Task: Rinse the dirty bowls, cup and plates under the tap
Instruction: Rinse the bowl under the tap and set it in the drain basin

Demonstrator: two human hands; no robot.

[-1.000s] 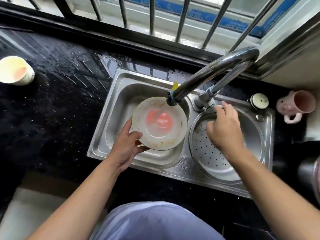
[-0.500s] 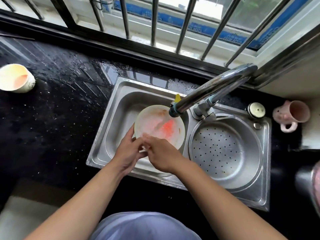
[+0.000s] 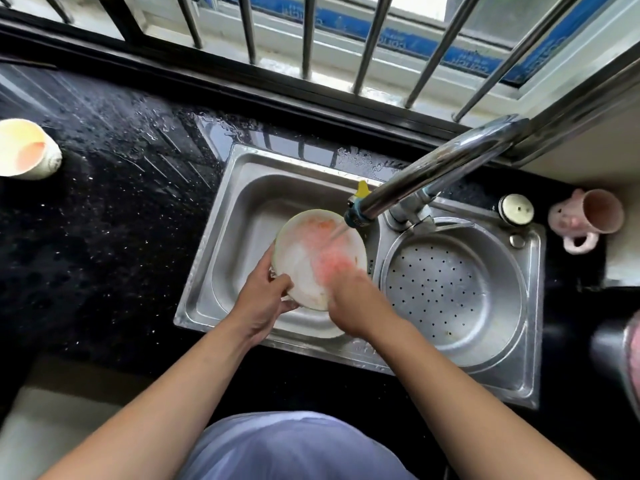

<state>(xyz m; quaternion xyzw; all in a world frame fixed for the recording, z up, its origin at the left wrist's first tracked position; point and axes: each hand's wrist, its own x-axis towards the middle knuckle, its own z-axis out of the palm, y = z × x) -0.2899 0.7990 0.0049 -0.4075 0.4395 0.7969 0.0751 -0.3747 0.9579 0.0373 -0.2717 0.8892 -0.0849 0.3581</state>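
Observation:
A white bowl (image 3: 301, 258) smeared with orange residue is held tilted over the left basin of the steel sink (image 3: 221, 216). Water runs onto it from the chrome tap (image 3: 426, 174). My left hand (image 3: 263, 303) grips the bowl's near-left rim, thumb on the inside. My right hand (image 3: 346, 289) is inside the bowl, its fingers blurred against the wet surface. Another dirty white bowl (image 3: 26, 150) sits at the far left of the black counter. A pink cup (image 3: 588, 216) with a handle lies on its side at the right.
The right basin holds a perforated steel strainer (image 3: 450, 289). A round metal cap (image 3: 516, 209) sits on the sink rim beside the tap base. The black counter (image 3: 104, 220) is wet with droplets. Window bars (image 3: 308, 36) run along the back.
One second ago my right hand was at the tap base. It then came to the bowl's rim and now lies inside the bowl. Water now runs onto the bowl.

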